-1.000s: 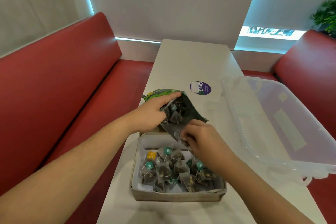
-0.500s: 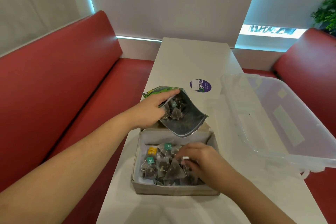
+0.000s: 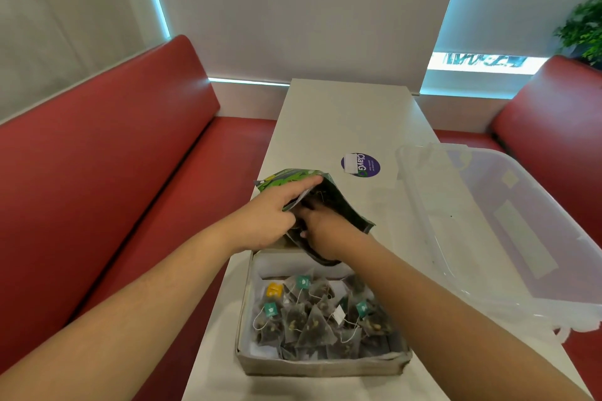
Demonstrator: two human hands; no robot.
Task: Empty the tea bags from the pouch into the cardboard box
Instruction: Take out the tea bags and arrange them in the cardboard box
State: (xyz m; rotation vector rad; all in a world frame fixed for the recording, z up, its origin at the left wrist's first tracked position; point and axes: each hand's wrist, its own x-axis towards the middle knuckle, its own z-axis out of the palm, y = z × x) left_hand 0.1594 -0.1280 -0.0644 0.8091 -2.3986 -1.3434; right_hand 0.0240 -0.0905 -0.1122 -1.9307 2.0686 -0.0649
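A green and dark pouch (image 3: 343, 205) lies tilted just beyond the cardboard box (image 3: 321, 365), its mouth facing me. My left hand (image 3: 272, 220) grips the pouch's upper left edge and holds the mouth wide. My right hand (image 3: 321, 233) is reached into the pouch mouth, fingers buried inside; whether they hold a tea bag is hidden. The box stands near the table's front edge and holds several pyramid tea bags (image 3: 309, 319) with teal tags and one yellow tag.
A large clear plastic bin (image 3: 508, 225) stands on the right of the white table (image 3: 342, 120). A round purple sticker (image 3: 360, 165) lies beyond the pouch. Red bench seats (image 3: 114, 172) flank both sides of the table.
My right hand left the box, where it dropped tea bags, and went back up into the pouch mouth. My left hand kept holding the pouch.
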